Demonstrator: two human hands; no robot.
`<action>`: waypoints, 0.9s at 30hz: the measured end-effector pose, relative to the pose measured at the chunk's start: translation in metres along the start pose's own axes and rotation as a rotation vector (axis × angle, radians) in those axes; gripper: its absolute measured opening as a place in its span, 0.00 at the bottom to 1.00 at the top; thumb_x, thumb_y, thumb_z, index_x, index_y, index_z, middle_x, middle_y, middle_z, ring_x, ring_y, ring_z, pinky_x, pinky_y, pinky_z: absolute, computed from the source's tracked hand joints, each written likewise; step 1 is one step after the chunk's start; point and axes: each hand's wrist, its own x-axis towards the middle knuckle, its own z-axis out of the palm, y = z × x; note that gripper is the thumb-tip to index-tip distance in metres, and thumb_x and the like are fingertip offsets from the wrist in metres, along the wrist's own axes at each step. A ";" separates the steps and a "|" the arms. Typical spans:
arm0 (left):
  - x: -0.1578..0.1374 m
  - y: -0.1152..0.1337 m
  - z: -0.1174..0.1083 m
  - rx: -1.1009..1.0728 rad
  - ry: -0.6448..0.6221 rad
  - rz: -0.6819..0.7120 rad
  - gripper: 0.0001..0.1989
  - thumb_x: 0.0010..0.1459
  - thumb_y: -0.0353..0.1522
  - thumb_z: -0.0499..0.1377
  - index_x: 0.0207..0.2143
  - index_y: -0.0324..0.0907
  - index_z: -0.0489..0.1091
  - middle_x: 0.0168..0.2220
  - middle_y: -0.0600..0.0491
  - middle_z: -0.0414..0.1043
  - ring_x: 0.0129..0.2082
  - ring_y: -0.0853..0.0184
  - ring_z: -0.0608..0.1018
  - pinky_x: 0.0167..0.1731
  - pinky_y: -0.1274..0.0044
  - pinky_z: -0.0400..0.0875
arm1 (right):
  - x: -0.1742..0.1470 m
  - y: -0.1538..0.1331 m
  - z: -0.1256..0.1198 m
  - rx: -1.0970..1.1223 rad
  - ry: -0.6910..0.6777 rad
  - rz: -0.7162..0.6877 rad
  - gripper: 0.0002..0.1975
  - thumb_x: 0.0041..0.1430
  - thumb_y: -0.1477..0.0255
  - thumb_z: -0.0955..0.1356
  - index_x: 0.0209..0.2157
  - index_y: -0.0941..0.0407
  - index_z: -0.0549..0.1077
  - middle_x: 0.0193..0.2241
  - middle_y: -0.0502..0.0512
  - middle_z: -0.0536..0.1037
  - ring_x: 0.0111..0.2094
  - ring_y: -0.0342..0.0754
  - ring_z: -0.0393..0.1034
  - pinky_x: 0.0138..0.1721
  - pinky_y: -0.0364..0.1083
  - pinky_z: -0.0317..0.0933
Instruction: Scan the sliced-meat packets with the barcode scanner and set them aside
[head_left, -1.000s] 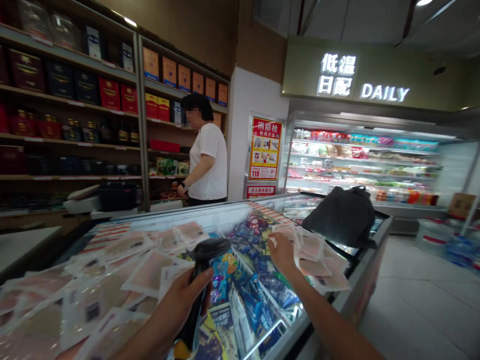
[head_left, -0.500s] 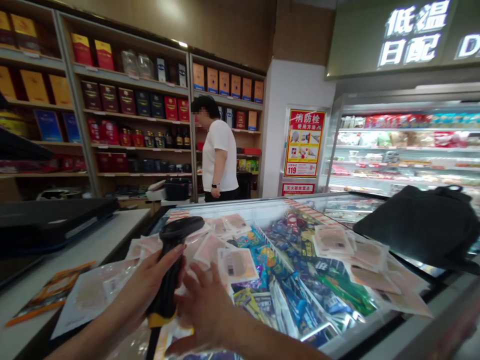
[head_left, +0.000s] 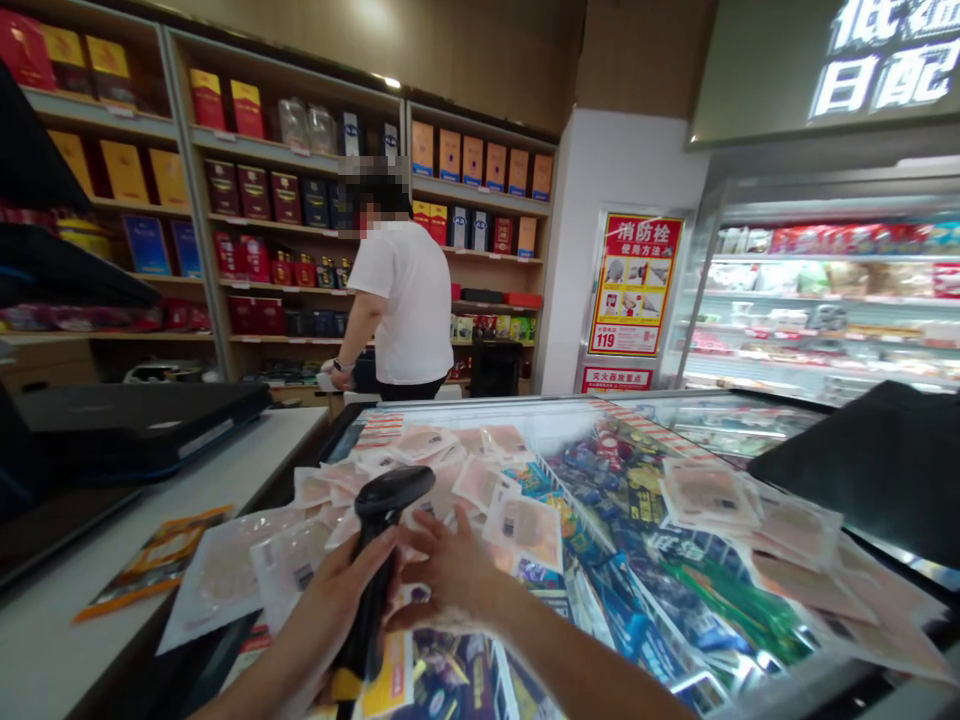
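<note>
A black barcode scanner with a yellow-trimmed grip stands upright in my left hand, the fingers wrapped round its handle. Just right of the handle, my right hand hovers low with spread fingers, and I make out nothing held in it. Its fingertips are close to flat, clear packets with pale round contents, spread over the glass lid of a freezer chest. One such packet with a barcode label lies right of my right hand. Whether the fingertips touch a packet I cannot tell.
Beneath the glass are colourful ice-cream wrappers. More flat packets lie to the right, near a black bag. An orange packet rests on the white counter at left. A person in a white shirt stands beyond the freezer.
The view has swung left, so the surroundings sit further right. The person beyond has moved left, an arm now reaching forward. My left hand keeps the scanner; my right hand stays beside it, fingers spread.
</note>
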 end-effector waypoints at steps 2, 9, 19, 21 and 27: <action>0.002 -0.002 0.004 -0.017 -0.047 0.014 0.14 0.44 0.42 0.55 0.20 0.40 0.62 0.11 0.59 0.61 0.12 0.74 0.65 0.13 0.83 0.59 | -0.007 0.016 -0.007 0.002 -0.016 0.031 0.22 0.47 0.50 0.57 0.44 0.40 0.62 0.54 0.41 0.54 0.56 0.50 0.39 0.50 0.63 0.30; 0.014 -0.004 0.036 0.008 -0.199 0.083 0.16 0.42 0.44 0.55 0.18 0.39 0.61 0.10 0.58 0.62 0.12 0.74 0.64 0.13 0.82 0.58 | -0.029 0.067 -0.024 -0.009 -0.060 0.187 0.20 0.47 0.53 0.60 0.43 0.39 0.64 0.52 0.44 0.59 0.55 0.50 0.43 0.51 0.59 0.30; 0.029 -0.017 0.134 0.102 -0.357 0.290 0.13 0.48 0.39 0.51 0.33 0.39 0.61 0.17 0.58 0.64 0.17 0.71 0.69 0.18 0.79 0.63 | -0.085 0.038 -0.052 1.154 0.770 0.704 0.25 0.50 0.55 0.57 0.44 0.57 0.65 0.36 0.58 0.72 0.35 0.49 0.67 0.36 0.49 0.59; 0.021 -0.021 0.158 0.142 -0.413 0.450 0.14 0.46 0.31 0.51 0.38 0.39 0.62 0.32 0.51 0.70 0.33 0.66 0.72 0.32 0.77 0.65 | -0.098 0.030 -0.067 1.260 0.829 0.722 0.22 0.45 0.58 0.63 0.40 0.58 0.67 0.33 0.55 0.73 0.34 0.47 0.67 0.36 0.47 0.59; 0.040 -0.011 0.187 0.874 -0.396 0.498 0.23 0.45 0.36 0.53 0.46 0.39 0.59 0.43 0.47 0.68 0.43 0.61 0.69 0.41 0.74 0.61 | -0.159 0.037 -0.115 1.366 1.114 0.957 0.17 0.41 0.59 0.66 0.30 0.57 0.67 0.24 0.51 0.73 0.25 0.45 0.67 0.28 0.45 0.62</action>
